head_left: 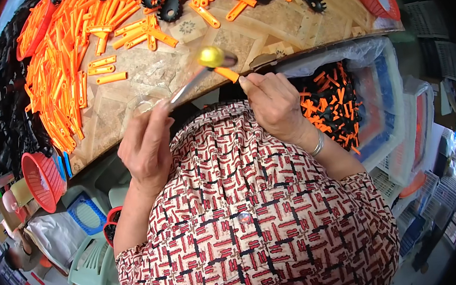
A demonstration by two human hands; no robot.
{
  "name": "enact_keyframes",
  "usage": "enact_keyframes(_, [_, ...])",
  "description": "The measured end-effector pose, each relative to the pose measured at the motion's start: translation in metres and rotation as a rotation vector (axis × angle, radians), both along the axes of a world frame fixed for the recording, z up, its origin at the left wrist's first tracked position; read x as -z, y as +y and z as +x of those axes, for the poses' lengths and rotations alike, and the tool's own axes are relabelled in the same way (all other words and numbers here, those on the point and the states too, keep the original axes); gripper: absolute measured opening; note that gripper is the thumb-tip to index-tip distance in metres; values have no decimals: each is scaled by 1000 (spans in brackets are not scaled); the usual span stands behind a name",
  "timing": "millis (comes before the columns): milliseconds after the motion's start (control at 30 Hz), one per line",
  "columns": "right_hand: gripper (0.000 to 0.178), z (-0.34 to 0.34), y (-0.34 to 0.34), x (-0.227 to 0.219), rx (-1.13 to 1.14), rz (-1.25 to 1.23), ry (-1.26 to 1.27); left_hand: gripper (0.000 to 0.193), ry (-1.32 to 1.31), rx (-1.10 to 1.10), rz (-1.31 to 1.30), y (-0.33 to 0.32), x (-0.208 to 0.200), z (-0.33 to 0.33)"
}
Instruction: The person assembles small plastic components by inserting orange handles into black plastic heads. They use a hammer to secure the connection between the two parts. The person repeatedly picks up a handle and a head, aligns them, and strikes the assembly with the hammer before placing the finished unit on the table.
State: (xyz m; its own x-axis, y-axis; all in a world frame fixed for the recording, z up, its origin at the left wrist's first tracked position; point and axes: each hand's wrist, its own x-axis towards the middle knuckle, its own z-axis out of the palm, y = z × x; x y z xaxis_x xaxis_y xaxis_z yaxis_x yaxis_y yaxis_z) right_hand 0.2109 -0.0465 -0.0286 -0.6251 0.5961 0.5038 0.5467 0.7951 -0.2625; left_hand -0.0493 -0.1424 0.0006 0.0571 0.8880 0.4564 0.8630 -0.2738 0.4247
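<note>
My left hand [146, 147] is closed around the shiny metal shaft [189, 85] of what looks like a mallet. Its rounded yellow head [210, 57] is smeared by motion, with a darker end toward the right. In my right hand [274, 102], thumb and fingers pinch one end of an orange handle [227, 74]. The handle's other end lies right by the mallet head, which partly hides it; whether they touch I cannot tell. Both hands are in front of my body at the table's near edge. Loose orange handles [112, 78] lie on the table beyond my left hand.
A big heap of orange handles [62, 76] covers the table's [147, 73] left side. Black kitchen utensil heads [171, 8] lie along the far side. Red baskets [42, 182] stand at the edges. Right of me, a plastic-lined crate [380, 100] holds black-and-orange pieces [331, 105].
</note>
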Motion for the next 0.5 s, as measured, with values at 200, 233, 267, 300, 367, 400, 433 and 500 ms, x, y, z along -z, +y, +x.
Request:
enact_keyframes(200, [31, 32, 18, -7, 1, -195, 34, 40, -346, -176, -108, 5, 15, -22])
enact_keyframes(233, [32, 48, 25, -13, -3, -258, 20, 40, -441, -216, -71, 6, 20, -27])
enact_keyframes(267, [34, 72, 33, -25, 58, -433, -57, 41, -616, -288, -136, 4, 16, -30])
enact_keyframes(300, [37, 97, 42, -39, 117, -603, -137, 43, -792, -362, -197, 3, 12, -35])
enact_keyframes(367, [42, 143, 57, -60, 169, -505, -388, 44, -910, -411, -203, 9, 20, -43])
enact_keyframes(400, [41, 148, 64, -67, 234, -403, -413, 43, -950, -413, -218, 10, 22, -45])
enact_keyframes(433, [39, 147, 73, -73, 295, -298, -437, 43, -991, -417, -231, 10, 24, -46])
enact_keyframes(500, [32, 121, 84, -84, 294, -193, -278, 41, -928, -403, -215, 14, 23, -44])
